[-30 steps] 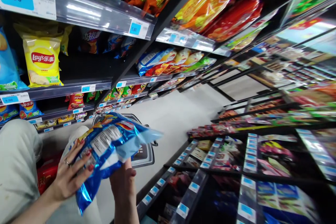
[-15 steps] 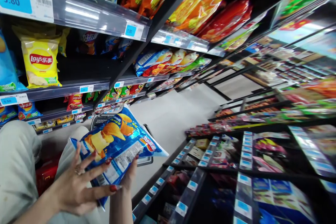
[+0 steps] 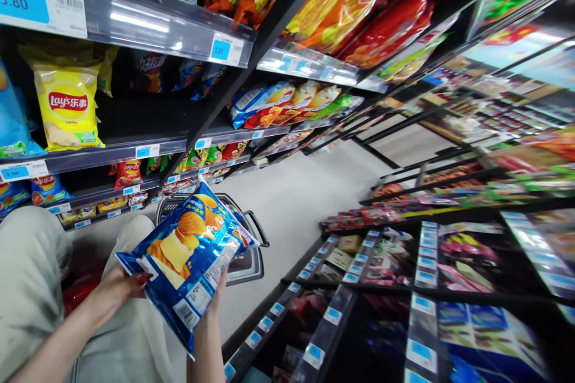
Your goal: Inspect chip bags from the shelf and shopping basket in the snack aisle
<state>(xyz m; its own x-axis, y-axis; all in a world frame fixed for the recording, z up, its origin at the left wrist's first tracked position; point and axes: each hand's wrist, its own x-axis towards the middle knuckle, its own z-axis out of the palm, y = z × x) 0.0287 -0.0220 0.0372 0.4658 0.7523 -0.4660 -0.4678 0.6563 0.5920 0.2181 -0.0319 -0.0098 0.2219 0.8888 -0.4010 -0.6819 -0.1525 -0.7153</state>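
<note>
A shiny blue bag of potato chips [image 3: 188, 257] with orange chips printed on its front is held over my lap, front side up. My left hand [image 3: 112, 293] grips its lower left edge, mostly tucked under the bag, with one red-nailed finger showing on top. My right hand [image 3: 215, 296] supports the bag from underneath at its right edge; only a few fingers show past the bag.
A grey shopping basket [image 3: 245, 260] with a black handle stands on the pale floor just beyond the bag. Snack shelves [image 3: 112, 152] with a yellow chip bag [image 3: 67, 108] rise on the left. More dark shelving [image 3: 381, 287] lines the right. My knees in light trousers [image 3: 31, 263] are bent low.
The bag has been turned over from its printed back to its front. My left hand slid from on top of the bag to under its left edge.
</note>
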